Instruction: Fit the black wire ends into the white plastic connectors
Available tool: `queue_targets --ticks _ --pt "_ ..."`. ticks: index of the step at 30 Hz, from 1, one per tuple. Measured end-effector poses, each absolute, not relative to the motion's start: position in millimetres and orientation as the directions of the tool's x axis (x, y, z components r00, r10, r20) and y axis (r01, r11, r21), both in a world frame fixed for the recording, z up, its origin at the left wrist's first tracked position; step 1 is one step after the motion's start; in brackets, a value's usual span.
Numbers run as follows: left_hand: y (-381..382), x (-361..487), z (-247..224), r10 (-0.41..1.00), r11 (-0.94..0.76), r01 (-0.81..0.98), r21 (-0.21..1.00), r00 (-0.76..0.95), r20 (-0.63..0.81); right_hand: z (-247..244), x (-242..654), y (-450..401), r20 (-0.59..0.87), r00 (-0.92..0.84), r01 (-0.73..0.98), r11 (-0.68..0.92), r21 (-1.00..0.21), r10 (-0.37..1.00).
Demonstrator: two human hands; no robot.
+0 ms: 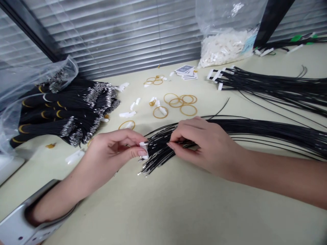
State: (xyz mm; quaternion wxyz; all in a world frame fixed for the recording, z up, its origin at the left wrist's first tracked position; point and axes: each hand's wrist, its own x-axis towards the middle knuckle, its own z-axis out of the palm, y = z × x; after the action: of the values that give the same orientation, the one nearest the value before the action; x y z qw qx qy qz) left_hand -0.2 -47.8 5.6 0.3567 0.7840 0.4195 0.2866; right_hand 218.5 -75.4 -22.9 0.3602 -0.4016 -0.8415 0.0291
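Note:
Near the middle of the table, my left hand (109,153) pinches a small white connector (144,150) between thumb and forefinger. It lies beside the silvery tips of a long bundle of black wires (245,126). My right hand (204,144) rests over that bundle, a little right of the connector, with thumb and forefinger pressed together at the wires. A black wire seems to be in this pinch, but the fingertips partly hide it. The bundle runs off to the right behind my right forearm.
Tied black wire bundles (76,102) with metal ends lie at the left by clear plastic. Rubber bands (188,110), loose white connectors and cards (185,69) lie beyond my hands. A bag of white parts (222,47) and wires with white connectors (268,83) are at the back right.

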Motion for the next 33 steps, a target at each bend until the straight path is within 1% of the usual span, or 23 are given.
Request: queue_targets --ticks 4,9,12,16,18,22,25,28,33 --pt "-46.8 -0.5 6.3 0.864 -0.378 0.448 0.81 0.485 0.135 -23.6 218.6 -75.1 0.599 -0.425 0.656 0.687 -0.312 0.678" --pt "-49.6 -0.6 6.6 0.864 -0.342 0.458 0.82 0.496 0.083 -21.9 219.1 -76.1 0.605 -0.419 0.674 0.678 -0.293 0.677" --pt "-52.3 -0.4 6.2 0.868 -0.325 0.482 0.814 0.494 0.054 -21.1 219.1 -76.5 0.606 -0.426 0.658 0.69 -0.302 0.672" --pt "-53.3 -1.3 5.5 0.852 -0.348 0.483 0.804 0.521 0.056 -20.2 218.5 -76.9 0.594 -0.439 0.615 0.708 -0.349 0.674" --pt "-53.1 -1.9 5.3 0.843 -0.359 0.481 0.8 0.534 0.057 -18.9 217.9 -77.4 0.555 -0.43 0.599 0.685 -0.415 0.712" --pt "-54.2 -2.2 5.8 0.837 -0.36 0.501 0.787 0.546 0.035 -14.5 214.8 -79.4 0.364 -0.388 0.561 0.531 -0.635 0.847" --pt "-56.4 -0.8 5.9 0.821 -0.38 0.517 0.767 0.571 0.022 -12.0 210.7 -81.3 0.309 -0.382 0.514 0.478 -0.713 0.871" --pt "-58.3 1.3 4.7 0.819 -0.379 0.534 0.755 0.574 0.005 -12.3 207.3 -83.6 0.313 -0.401 0.508 0.493 -0.706 0.861" --pt "-59.1 2.3 2.1 0.821 -0.385 0.534 0.752 0.571 0.015 -15.8 206.8 -85.7 0.439 -0.423 0.505 0.609 -0.612 0.793"
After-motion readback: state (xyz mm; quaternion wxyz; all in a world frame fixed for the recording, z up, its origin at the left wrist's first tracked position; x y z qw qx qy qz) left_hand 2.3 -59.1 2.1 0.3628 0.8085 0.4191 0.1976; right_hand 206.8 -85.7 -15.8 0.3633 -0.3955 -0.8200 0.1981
